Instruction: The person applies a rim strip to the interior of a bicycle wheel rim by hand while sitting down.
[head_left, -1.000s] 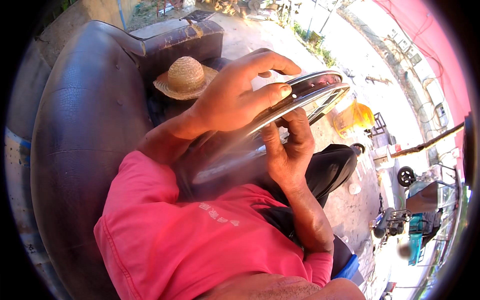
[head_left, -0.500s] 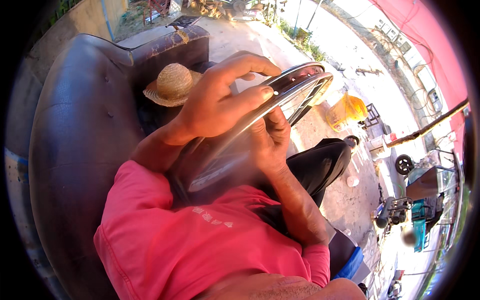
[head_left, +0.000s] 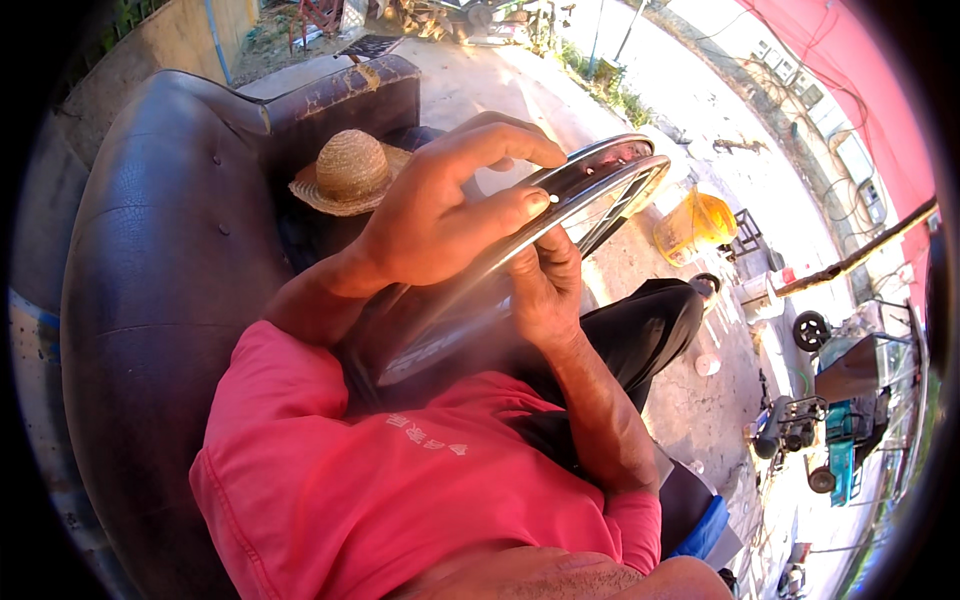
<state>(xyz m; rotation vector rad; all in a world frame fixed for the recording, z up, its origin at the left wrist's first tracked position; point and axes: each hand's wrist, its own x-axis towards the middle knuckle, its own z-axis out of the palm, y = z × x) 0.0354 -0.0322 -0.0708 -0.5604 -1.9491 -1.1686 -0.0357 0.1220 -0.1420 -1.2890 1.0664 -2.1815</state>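
Observation:
A shiny metal wheel rim (head_left: 600, 180) with thin spokes stands tilted over my lap, its near part blurred. My left hand (head_left: 430, 205) comes at it from the left, with forefinger and thumb closed on the two edges of the rim's outer face. Beside the thumb tip shows a small white spot on the rim. Under the rim, on the spoke side, my right hand (head_left: 548, 290) has its thumb and fingers pressed together in a pinch. What lies between those fingertips is hidden by the rim and the fingers.
A dark leather sofa (head_left: 170, 260) is at the left, with a straw hat (head_left: 352, 172) on it. A yellow bucket (head_left: 695, 228) stands on the concrete ground beyond my knee. Further right are a wooden pole (head_left: 860, 255), a small black wheel (head_left: 810, 331) and a teal cart (head_left: 840, 455).
Both hands keep their hold. The far end of the rim sits very slightly lower and further right, and the whole view has shifted a little.

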